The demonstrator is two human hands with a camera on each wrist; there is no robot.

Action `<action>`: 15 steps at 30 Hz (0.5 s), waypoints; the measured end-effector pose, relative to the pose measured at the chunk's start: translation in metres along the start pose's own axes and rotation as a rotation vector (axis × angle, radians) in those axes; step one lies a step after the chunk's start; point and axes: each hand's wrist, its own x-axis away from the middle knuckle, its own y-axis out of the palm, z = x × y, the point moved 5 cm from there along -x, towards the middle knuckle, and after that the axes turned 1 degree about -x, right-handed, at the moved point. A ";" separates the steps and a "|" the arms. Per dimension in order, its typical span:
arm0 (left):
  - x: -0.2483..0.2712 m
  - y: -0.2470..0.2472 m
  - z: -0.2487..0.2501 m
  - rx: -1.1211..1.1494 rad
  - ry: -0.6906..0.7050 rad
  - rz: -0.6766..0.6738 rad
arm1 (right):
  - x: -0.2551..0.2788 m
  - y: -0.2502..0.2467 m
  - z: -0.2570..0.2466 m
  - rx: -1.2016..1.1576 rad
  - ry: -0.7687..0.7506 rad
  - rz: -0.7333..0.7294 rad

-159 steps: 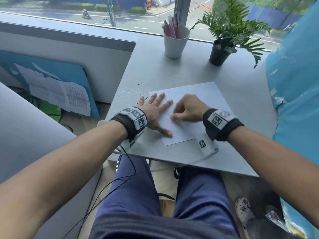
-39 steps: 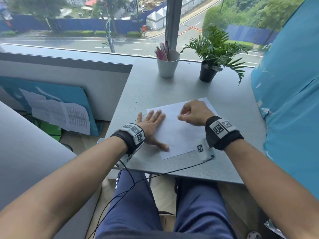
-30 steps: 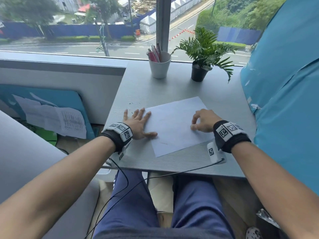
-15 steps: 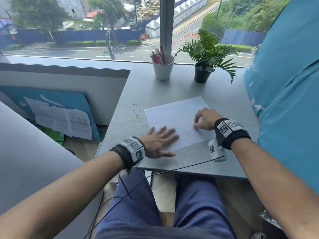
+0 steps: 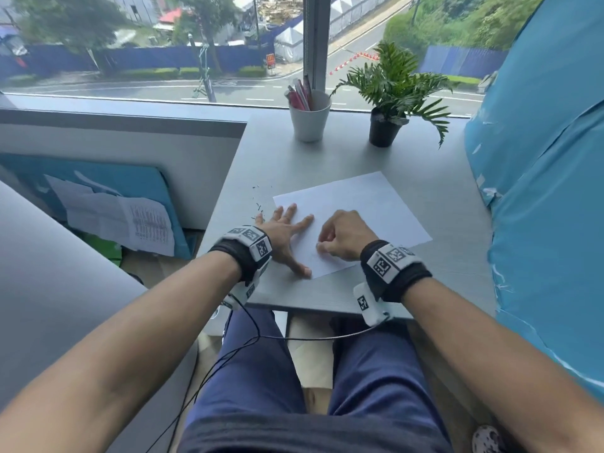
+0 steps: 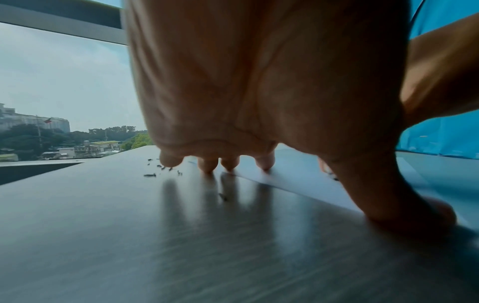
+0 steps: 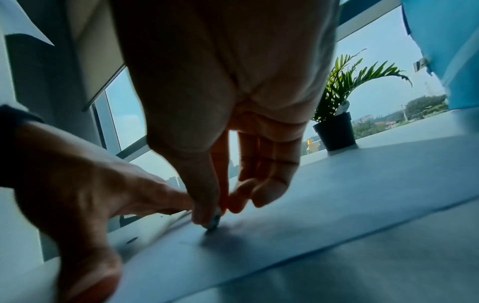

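Note:
A white sheet of paper (image 5: 366,201) lies on the grey table (image 5: 327,152). My left hand (image 5: 287,233) rests flat on the sheet's left part, fingers spread and thumb at its near corner. In the left wrist view the fingertips (image 6: 207,167) press down at the paper's edge (image 6: 298,182). My right hand (image 5: 323,245) is curled just to its right. In the right wrist view its thumb and fingers pinch a small grey-white piece (image 7: 213,220), perhaps an eraser, pressed onto the paper (image 7: 337,194).
Small dark crumbs (image 5: 258,204) are scattered left of the sheet. A white cup of pens (image 5: 309,119) and a potted plant (image 5: 385,125) stand at the back by the window. A blue-covered bulk (image 5: 539,207) borders the table's right side. A cable (image 5: 294,338) hangs below the table's near edge.
My left hand moved from the sheet's near edge back onto its left part. My right hand moved from the sheet's right side to its near-left area.

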 end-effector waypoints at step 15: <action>0.000 -0.004 0.007 -0.074 -0.050 -0.039 | -0.001 0.016 -0.016 -0.031 -0.096 -0.152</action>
